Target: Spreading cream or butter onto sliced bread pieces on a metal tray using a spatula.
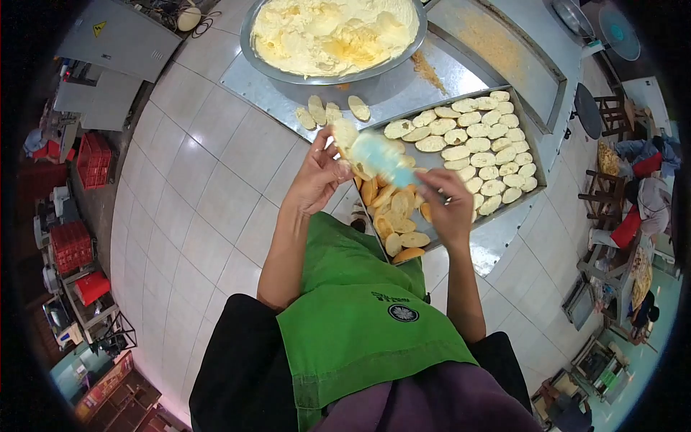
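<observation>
My left hand (324,175) holds a slice of bread (345,134) with pale cream on it. In my right hand (448,202) is a light blue spatula (380,156), blurred, its blade at the slice. Beneath the hands lies a metal tray (459,227). Rows of cream-covered bread slices (478,144) fill its far and right parts, and a loose pile of uncoated bread pieces (399,210) lies at its near left. A large metal bowl (334,79) of pale yellow cream (334,32) stands beyond my hands.
Several bread slices (317,109) lie on the metal table (253,86) by the bowl. Another tray (556,89) with crumbs is at the upper right. Brown crumbs (428,72) are scattered beside the bowl. Other people (650,200) are at the far right, and red crates (70,245) stand at the left.
</observation>
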A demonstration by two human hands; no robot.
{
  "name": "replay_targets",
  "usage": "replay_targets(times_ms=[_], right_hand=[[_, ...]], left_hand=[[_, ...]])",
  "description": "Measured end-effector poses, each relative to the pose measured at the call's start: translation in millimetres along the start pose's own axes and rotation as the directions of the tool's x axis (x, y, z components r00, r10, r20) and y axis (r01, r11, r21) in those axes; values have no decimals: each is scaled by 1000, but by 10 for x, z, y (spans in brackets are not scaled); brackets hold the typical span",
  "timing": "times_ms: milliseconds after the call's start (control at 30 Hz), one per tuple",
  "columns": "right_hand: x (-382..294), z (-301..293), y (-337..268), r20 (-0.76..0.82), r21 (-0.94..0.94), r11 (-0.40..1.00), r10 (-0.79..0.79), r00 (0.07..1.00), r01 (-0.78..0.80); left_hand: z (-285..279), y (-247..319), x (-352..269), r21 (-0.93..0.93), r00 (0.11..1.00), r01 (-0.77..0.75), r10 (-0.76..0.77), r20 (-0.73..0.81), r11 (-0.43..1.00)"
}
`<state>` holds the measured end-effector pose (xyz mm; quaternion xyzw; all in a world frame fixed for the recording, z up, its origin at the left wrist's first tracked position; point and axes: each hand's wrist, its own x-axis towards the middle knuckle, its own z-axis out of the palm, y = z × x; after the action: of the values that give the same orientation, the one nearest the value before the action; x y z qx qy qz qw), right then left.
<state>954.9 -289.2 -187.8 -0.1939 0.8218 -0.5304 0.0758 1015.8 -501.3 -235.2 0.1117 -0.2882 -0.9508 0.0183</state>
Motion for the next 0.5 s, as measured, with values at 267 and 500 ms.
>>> replay_targets(times_ms=[267, 500], right_hand=[[-139, -158, 139, -72, -118, 993, -20, 997, 11], [206, 84, -13, -168, -511, 812, -418, 893, 284]], left_hand=[[-141, 31, 62, -43, 998, -24, 22, -58, 999], [-109, -131, 50, -88, 944, 222, -192, 268, 971]])
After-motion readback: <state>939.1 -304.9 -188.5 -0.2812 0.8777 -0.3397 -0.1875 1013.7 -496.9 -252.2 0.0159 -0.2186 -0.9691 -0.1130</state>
